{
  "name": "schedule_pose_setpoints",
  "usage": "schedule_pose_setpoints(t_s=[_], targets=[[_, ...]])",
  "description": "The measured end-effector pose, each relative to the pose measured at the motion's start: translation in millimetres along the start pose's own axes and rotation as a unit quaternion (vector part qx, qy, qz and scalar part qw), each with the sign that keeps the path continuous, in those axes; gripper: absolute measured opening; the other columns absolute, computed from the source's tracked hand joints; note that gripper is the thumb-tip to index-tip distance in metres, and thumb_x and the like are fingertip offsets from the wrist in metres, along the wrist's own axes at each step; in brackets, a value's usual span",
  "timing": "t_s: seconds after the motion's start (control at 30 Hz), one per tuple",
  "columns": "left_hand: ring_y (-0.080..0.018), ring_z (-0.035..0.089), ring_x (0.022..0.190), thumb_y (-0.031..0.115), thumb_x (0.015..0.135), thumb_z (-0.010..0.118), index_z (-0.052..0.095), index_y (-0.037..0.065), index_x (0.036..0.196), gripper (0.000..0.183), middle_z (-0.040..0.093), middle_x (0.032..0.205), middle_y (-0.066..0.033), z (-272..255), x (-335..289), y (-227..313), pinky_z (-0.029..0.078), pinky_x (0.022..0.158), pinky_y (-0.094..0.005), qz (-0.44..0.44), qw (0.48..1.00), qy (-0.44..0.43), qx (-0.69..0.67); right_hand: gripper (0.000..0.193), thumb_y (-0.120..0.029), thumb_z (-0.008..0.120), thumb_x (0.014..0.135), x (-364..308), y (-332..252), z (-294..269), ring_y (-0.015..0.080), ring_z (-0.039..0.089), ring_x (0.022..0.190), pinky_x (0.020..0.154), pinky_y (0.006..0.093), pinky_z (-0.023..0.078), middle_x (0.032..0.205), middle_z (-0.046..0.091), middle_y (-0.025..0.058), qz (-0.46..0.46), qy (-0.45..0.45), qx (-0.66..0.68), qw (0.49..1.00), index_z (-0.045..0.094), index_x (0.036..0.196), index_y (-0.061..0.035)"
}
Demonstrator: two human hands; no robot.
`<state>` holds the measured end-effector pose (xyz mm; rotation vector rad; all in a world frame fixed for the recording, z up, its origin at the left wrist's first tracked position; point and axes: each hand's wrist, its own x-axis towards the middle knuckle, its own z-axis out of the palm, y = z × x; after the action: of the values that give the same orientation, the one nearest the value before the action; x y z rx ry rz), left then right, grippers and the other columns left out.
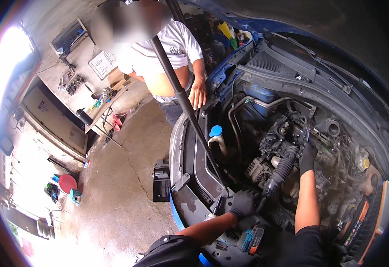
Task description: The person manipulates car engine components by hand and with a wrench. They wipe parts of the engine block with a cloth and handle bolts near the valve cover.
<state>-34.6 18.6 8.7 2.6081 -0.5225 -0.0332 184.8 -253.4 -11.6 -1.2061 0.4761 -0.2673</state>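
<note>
Ribbed hose (285,165): left fingers (253,197) curled near its lower end, hold unclear.

The black corrugated hose (284,169) lies slanting in the engine bay (189,201), with its ribs well visible and its surface dull. The smoother lower end is turned toward the front edge of the bay; the upper end is farther inside. Near this upper end is a slender shiny piece (308,135), too small to identify.

Cracked concrete floor (114,182), pale wall (82,54) with whiteboard (102,65), door (56,118), glaring daylight (8,71)
</note>
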Motion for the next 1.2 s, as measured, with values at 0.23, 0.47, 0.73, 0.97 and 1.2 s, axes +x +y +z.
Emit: schedule_pose_setpoints(t_s=[0.23,0.47,0.73,0.97,1.2], targets=[[-0.0361,0.067,0.094,0.037,0.091,0.062,0.073,0.012,0.103,0.03,0.071,0.104,-0.0143,11.0,1.4,-5.6,0.051,0.08,-0.0476,0.03,0.998,0.052,-0.016,0.022,-0.023,0.062,0.09,21.3,29.2,28.4,0.0247,0.065,0.068,0.064,0.0409,0.049,0.079,0.07,0.0146,-0.226,0.167,-0.283,0.917,0.072,0.092,-0.0033],[-0.0364,0.066,0.084,0.037,0.089,0.062,0.072,0.012,0.089,0.027,0.069,0.086,-0.0127,3.7,-3.0,-10.5,0.049,0.076,-0.0492,0.031,0.988,0.15,-0.029,0.031,-0.034,0.075,0.084,4.0,-103.2,-34.1,0.0164,0.06,0.063,0.063,0.0391,0.048,0.069,0.068,0.0091,-0.234,-0.181,-0.495,0.817,0.074,0.088,-0.0034],[-0.0365,0.065,0.074,0.028,0.086,0.067,0.069,0.008,0.082,0.021,0.068,0.082,-0.0136,8.0,12.3,-1.1,0.05,0.065,-0.048,0.06,0.991,0.122,-0.005,0.009,-0.019,0.064,0.092,19.0,-8.6,-23.0,0.0108,0.047,0.047,0.046,0.0303,0.039,0.06,0.054,-0.0036,0.042,-0.117,-0.058,0.991,0.064,0.088,-0.0107],[-0.0354,0.065,0.075,0.031,0.086,0.068,0.069,0.009,0.084,0.022,0.067,0.081,-0.013,6.2,7.9,2.6,0.049,0.065,-0.0466,0.048,0.994,0.1,0.014,0.012,-0.018,0.067,0.09,-7.4,-10.4,4.7,0.008,0.045,0.046,0.043,0.0259,0.034,0.061,0.053,-0.0043,0.059,-0.005,0.048,0.997,0.063,0.081,-0.012],[-0.0367,0.066,0.078,0.031,0.089,0.065,0.07,0.01,0.089,0.022,0.069,0.084,-0.0137,6.9,17.3,4.9,0.05,0.068,-0.047,0.079,0.993,0.087,0.009,0.025,-0.028,0.065,0.09,42.2,30.8,-8.1,0.0239,0.057,0.056,0.054,0.0397,0.045,0.067,0.063,0.0095,-0.118,0.114,-0.148,0.975,0.069,0.082,-0.0039]])
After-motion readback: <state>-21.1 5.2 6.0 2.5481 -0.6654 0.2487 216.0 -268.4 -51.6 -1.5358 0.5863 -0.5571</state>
